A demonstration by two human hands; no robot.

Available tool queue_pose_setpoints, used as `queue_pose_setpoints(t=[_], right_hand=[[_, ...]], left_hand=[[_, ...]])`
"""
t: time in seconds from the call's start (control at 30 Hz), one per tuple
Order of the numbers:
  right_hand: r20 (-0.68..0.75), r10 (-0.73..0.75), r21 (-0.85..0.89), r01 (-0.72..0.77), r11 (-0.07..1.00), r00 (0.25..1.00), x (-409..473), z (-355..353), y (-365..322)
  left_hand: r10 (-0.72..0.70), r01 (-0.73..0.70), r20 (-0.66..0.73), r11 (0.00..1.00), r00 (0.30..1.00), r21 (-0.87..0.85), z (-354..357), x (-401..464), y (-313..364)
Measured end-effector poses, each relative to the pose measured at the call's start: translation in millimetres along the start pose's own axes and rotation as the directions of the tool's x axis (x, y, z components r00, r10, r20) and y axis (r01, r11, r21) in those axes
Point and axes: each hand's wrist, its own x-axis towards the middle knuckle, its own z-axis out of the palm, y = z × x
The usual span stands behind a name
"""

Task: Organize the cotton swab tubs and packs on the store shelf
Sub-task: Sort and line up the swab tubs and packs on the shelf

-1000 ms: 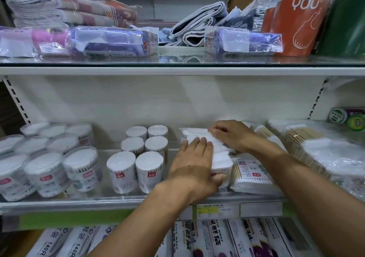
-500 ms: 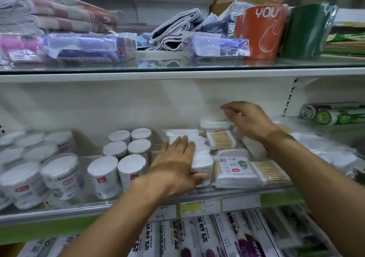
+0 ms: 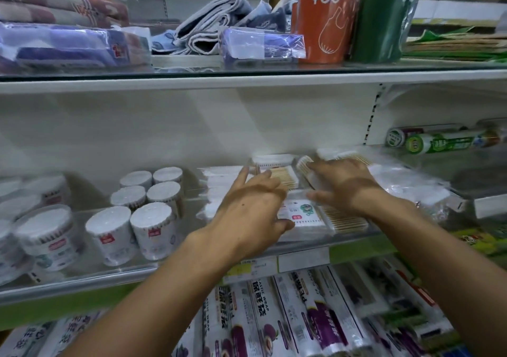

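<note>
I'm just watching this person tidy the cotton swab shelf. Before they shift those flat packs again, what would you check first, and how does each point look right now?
1. Left hand on the flat swab packs: ok, fingers spread over them, thumb at the front edge.
2. Right hand on the packs further back: ok, it rests there; a firm grip, cannot tell.
3. Small round tubs upright and apart from the hands: ok.
4. Front pack fully on the shelf edge: cannot tell, the left hand hides it.
5. Loose clear bags of swabs at right neatly stacked: not ok, they lie jumbled.
</note>
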Motion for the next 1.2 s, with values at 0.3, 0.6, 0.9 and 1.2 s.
queue_pose_setpoints(t=[0.3, 0.6, 0.9, 1.2], right_hand=[[-0.202, 0.045, 0.193, -0.005, 0.981, 0.978, -12, 1, 20], [-0.395, 0.099, 0.435, 0.091, 0.896, 0.914, -41, 7, 27], [-0.267, 0.071, 0.701, 0.143, 0.699, 0.961, -50, 5, 15], [-0.210, 0.121, 0.894, 0.140, 0.426, 0.970, -42, -5, 8]], left_hand=[[-0.031, -0.037, 0.255, 0.965, 0.967, 0.258, 14, 36, 16], [-0.043, 0.024, 0.161, 0.993, 0.986, 0.115, 17, 36, 14], [0.048, -0.047, -0.149, 0.999, 0.988, 0.009, 11, 27, 4], [0.006, -0.070, -0.287, 0.975, 0.958, -0.211, 6, 18, 4]])
